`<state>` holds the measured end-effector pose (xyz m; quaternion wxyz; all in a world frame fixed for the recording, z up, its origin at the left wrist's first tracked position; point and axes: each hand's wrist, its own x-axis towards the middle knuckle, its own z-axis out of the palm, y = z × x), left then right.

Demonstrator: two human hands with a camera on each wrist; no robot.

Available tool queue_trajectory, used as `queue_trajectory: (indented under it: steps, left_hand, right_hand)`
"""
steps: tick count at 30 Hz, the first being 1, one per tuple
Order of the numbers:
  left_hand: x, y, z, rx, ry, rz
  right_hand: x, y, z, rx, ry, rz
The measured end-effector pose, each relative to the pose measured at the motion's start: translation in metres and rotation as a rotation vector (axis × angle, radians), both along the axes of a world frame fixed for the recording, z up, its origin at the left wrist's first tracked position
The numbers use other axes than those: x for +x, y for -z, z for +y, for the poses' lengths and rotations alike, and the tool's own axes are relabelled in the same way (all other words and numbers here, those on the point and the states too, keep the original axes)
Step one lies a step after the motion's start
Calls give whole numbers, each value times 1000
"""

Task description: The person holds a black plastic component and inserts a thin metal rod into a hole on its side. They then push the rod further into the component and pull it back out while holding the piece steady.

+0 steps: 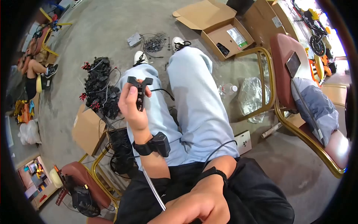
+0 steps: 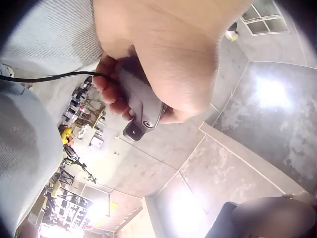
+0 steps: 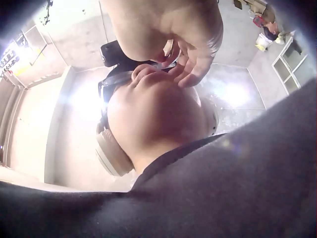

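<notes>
My left hand (image 1: 131,106) is raised over the left knee and grips a small black T-shaped device (image 1: 141,98), thumb along one side. In the left wrist view the device (image 2: 141,101) shows a round lens-like mark near its end, and a black cable (image 2: 47,78) runs from it. A black wrist unit (image 1: 160,145) is strapped behind this hand. My right hand (image 1: 203,204) is bent back close to the chest. The right wrist view has its loosely curled fingers (image 3: 195,69) up at the person's face, with no object showing in them.
Tangled black cables with red ends (image 1: 100,87) lie on the floor at left, near a cardboard piece (image 1: 87,128). An open cardboard box (image 1: 212,37) is ahead. At right stands a chair (image 1: 281,74) bearing a phone (image 1: 293,64) and a grey cloth (image 1: 317,102). A clear bottle (image 1: 225,89) lies by the legs.
</notes>
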<state>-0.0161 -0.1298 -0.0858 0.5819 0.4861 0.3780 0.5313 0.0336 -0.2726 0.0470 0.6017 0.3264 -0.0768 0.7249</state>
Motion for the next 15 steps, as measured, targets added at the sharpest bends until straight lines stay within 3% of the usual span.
queue_trajectory:
  steps: [2,3,7,12,15]
  left_hand:
    - [-2,1,2,19,4,6]
    - [-2,1,1,27,10,9]
    - [-3,2,1,31,28,4]
    - [-3,2,2,39,28,3]
    - [-4,1,1,13,42,52]
  right_hand:
    - [5,0,2,12,-113,14]
    - [2,-6,2,-52,6,-5]
    - [0,-15,2,-135,83,-33]
    - [2,1,0,14,-107,3]
    - [2,2,3,21,-42,-2]
